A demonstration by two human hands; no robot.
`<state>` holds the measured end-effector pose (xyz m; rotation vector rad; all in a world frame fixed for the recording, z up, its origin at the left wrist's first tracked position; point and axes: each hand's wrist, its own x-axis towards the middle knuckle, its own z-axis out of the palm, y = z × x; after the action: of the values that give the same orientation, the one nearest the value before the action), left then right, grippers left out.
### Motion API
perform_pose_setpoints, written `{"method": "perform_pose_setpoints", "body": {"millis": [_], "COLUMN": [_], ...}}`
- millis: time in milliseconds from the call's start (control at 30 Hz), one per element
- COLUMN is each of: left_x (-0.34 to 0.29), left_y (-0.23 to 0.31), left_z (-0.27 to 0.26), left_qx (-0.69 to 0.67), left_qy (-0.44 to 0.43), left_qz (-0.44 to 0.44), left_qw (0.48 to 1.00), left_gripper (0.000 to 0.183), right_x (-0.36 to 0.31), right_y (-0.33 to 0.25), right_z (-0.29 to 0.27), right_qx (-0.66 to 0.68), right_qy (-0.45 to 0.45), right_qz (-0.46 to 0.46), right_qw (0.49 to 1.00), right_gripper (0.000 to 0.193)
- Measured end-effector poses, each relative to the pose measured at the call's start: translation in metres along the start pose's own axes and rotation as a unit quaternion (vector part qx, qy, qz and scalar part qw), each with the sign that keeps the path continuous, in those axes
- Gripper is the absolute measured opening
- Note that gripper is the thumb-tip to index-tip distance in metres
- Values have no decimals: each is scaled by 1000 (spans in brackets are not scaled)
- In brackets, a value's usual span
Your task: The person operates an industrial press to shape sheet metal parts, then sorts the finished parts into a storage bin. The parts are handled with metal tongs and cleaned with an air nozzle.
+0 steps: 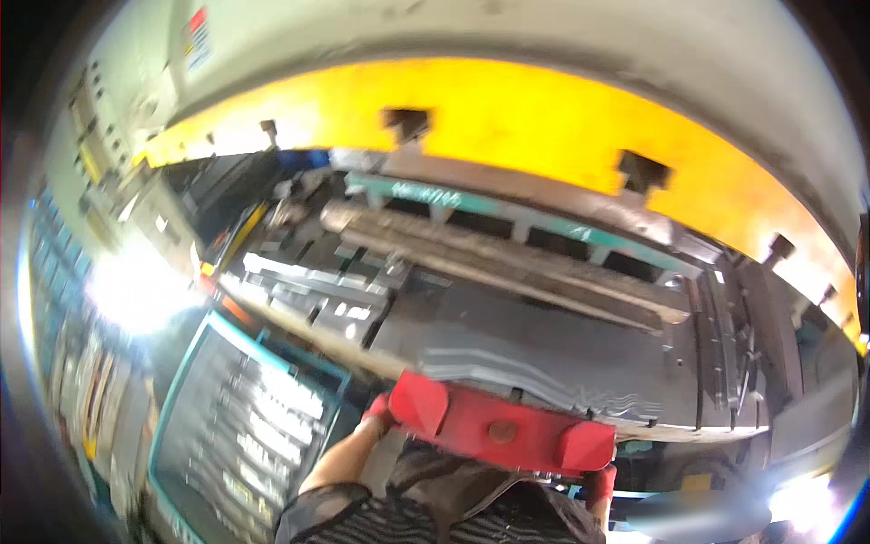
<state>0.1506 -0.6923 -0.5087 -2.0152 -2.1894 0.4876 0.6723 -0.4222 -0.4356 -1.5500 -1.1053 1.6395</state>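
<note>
A red control box (498, 428) with raised guards at both ends and a round spot in its middle stands right in front of my body. My left hand (381, 412), in a red glove, is at its left end. At the right end is my right hand (599, 483), also gloved in red. The box and blur hide the fingers of both hands. Beyond the box lies the press die (544, 340), with wavy-edged thin metal (489, 361) along its near side.
A yellow press beam (526, 109) with dark clamps spans above the die. Green-painted tooling (517, 222) and a long worn bar (507, 263) run across the die's back. At left, a teal-framed bin (186, 372) holds several shiny metal strips. A bright lamp glares beside it.
</note>
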Motion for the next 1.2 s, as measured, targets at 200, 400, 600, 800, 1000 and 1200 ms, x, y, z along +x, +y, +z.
{"method": "perform_pose_setpoints", "body": {"millis": [200,400,600,800,1000,1200], "left_x": [9,16,40,143,381,582], "left_y": [-1,-5,-92,-173,-227,-237], "left_z": [-30,-17,-91,-321,-422,-490], "left_qx": [-682,-618,-469,-574,-940,-974], "left_qy": [-6,-38,-113,209,101,37], "left_qz": [-298,-291,-270,-227,18,89], "left_qw": [668,729,833,759,324,206], "left_gripper": [40,38,47,30,32,62], "right_x": [-28,-47,-20,1,-41,-135], "right_y": [-43,-65,-19,8,-3,13], "right_z": [36,45,3,4,31,52], "right_qx": [-136,-63,-180,-97,3,33], "right_qy": [-12,34,28,69,210,365], "right_qz": [-35,38,-21,16,12,108], "right_qw": [990,997,983,993,978,924], "right_gripper": [29,29,26,21,23,25]}}
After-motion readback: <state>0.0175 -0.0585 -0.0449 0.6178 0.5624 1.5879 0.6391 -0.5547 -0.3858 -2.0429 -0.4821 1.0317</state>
